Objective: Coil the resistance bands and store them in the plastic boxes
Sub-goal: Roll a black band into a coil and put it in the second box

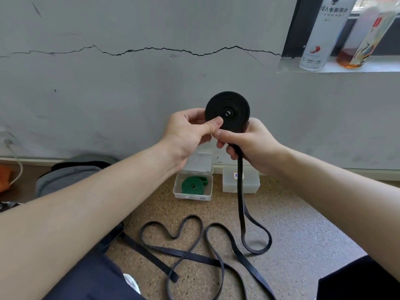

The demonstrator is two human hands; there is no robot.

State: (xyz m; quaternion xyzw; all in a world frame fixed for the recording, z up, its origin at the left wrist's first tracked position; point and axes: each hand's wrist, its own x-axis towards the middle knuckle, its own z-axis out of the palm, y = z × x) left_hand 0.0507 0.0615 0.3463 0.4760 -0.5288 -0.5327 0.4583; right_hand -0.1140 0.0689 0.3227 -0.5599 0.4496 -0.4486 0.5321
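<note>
Presently we note left hand (186, 133) pinching the black coil (227, 105), right hand (253, 144) gripping its tail (240, 191); slack risks unwinding.

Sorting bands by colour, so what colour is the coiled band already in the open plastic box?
The coiled band is green, seen in the head view.

Speckled floor (303, 224), open box (192, 198), closed box (251, 185), black band (151, 257) loops
</note>
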